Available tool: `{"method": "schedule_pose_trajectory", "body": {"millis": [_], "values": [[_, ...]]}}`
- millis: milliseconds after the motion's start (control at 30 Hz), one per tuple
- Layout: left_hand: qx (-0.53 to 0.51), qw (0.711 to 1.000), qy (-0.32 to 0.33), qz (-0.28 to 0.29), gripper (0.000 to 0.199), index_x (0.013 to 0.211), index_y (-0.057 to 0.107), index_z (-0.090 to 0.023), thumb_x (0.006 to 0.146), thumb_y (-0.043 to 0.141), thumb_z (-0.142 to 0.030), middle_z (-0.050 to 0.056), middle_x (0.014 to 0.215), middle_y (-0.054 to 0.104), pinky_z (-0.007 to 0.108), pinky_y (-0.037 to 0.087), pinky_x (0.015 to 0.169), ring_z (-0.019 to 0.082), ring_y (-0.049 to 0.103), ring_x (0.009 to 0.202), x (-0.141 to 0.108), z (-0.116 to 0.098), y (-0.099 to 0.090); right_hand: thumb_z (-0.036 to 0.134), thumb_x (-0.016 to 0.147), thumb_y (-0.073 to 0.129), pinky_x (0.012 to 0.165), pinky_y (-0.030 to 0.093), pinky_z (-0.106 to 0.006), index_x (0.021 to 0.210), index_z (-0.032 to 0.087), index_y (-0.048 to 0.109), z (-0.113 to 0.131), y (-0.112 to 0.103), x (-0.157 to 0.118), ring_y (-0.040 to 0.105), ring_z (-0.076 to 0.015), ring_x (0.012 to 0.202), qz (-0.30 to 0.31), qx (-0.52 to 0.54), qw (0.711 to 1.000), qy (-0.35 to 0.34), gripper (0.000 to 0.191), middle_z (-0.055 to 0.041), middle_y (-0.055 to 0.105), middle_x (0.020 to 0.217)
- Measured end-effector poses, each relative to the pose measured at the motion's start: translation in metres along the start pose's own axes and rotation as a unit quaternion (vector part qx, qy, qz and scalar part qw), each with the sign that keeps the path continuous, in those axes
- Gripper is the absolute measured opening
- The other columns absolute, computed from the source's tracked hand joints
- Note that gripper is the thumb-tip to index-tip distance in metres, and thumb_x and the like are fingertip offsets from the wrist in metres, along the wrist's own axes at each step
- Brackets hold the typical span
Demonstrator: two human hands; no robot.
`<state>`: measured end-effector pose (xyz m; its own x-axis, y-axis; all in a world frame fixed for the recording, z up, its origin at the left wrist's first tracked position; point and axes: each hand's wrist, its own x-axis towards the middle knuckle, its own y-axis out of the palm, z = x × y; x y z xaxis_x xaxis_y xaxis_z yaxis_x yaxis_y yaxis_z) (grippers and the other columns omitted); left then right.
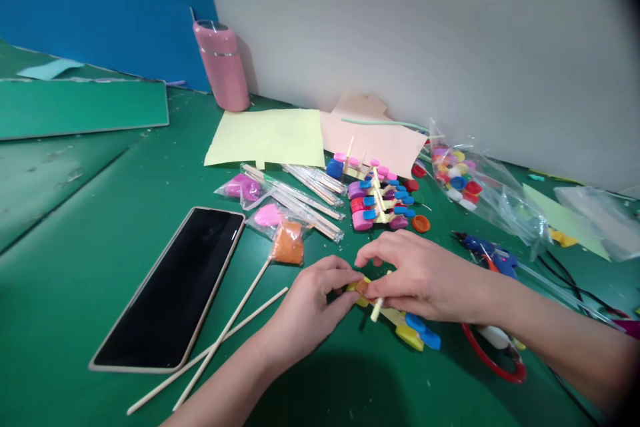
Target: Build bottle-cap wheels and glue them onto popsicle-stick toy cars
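In front of me lies a small craft piece made of a pale stick strip with yellow and blue parts at its right end. My left hand pinches the yellow part at its left end. Between my fingertips there is a bit of orange clay, and my right hand has its thumb and a finger on it. A short pale stick sticks out below my right fingers; how it is fixed is hidden. Just beyond are similar finished-looking pieces with coloured caps and blue parts.
A phone and two crossed wooden sticks lie at left, near bagged orange clay. At right are a blue glue gun, red-handled scissors and a bag of bottle caps. A pink bottle stands behind.
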<state>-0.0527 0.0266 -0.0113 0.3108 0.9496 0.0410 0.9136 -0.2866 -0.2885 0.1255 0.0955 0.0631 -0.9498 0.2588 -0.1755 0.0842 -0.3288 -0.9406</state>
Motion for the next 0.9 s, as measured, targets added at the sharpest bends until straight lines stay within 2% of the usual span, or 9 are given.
{"method": "schedule_pose_trajectory", "body": {"millis": [267,433,500,600,733,833,900], "values": [[0.021,1.0,0.001,0.005,0.026,0.098,0.062,-0.02,0.076,0.053,-0.011,0.004,0.092,0.058,0.025,0.045,0.076,0.015,0.056,0.085,-0.002,-0.001,0.0,0.021,0.083,0.052,0.081,0.036,-0.036,0.096,0.024,0.063,0.003,-0.002,-0.001,0.048,-0.0191,0.096,-0.007,0.002,1.0,0.008,0.017,-0.006,0.052,0.113],[0.061,0.998,-0.013,0.022,0.042,0.114,0.053,-0.019,0.073,0.057,-0.013,0.007,0.111,0.054,0.029,0.042,0.085,0.018,0.053,0.099,-0.001,-0.002,0.001,0.021,0.082,0.053,0.082,0.039,-0.037,0.106,0.022,0.058,0.0,-0.003,-0.014,0.048,-0.0205,0.099,-0.047,0.011,0.998,0.036,0.024,-0.0087,0.05,0.114],[0.081,0.996,-0.007,0.027,0.043,0.114,0.053,-0.019,0.072,0.057,-0.013,0.008,0.114,0.054,0.032,0.04,0.088,0.02,0.051,0.103,0.0,-0.002,0.002,0.023,0.081,0.055,0.084,0.04,-0.038,0.111,0.021,0.056,0.0,-0.002,-0.022,0.048,-0.022,0.101,-0.069,0.014,0.996,0.055,0.03,-0.0103,0.05,0.114],[0.103,0.994,0.006,0.033,0.032,0.105,0.058,-0.017,0.073,0.056,-0.013,0.007,0.103,0.059,0.033,0.041,0.086,0.02,0.053,0.096,0.001,-0.003,0.003,0.026,0.08,0.056,0.084,0.042,-0.037,0.115,0.021,0.053,0.002,0.001,-0.036,0.048,-0.0228,0.103,-0.1,0.016,0.989,0.104,0.036,-0.0105,0.051,0.114],[0.142,0.989,-0.01,0.026,0.017,0.09,0.059,-0.017,0.073,0.058,-0.019,0.005,0.086,0.06,0.032,0.045,0.072,0.019,0.055,0.081,-0.003,-0.007,0.007,0.03,0.079,0.056,0.086,0.043,-0.039,0.119,0.023,0.05,0.013,0.008,-0.056,0.048,-0.0245,0.107,-0.134,0.024,0.977,0.167,0.041,-0.0104,0.051,0.116],[0.182,0.983,-0.024,0.015,0.014,0.085,0.056,-0.018,0.072,0.059,-0.023,0.004,0.082,0.059,0.032,0.044,0.067,0.02,0.055,0.078,-0.01,-0.01,0.015,0.032,0.079,0.056,0.087,0.043,-0.041,0.122,0.024,0.047,0.024,0.016,-0.069,0.047,-0.0251,0.109,-0.16,0.028,0.962,0.219,0.044,-0.01,0.05,0.118],[0.209,0.977,-0.031,-0.005,0.013,0.083,0.054,-0.018,0.072,0.058,-0.024,0.004,0.08,0.059,0.032,0.044,0.066,0.02,0.055,0.076,-0.015,-0.011,0.022,0.031,0.081,0.054,0.088,0.043,-0.04,0.121,0.024,0.047,0.033,0.025,-0.074,0.046,-0.0246,0.109,-0.205,0.032,0.945,0.254,0.042,-0.0095,0.049,0.118]]}}
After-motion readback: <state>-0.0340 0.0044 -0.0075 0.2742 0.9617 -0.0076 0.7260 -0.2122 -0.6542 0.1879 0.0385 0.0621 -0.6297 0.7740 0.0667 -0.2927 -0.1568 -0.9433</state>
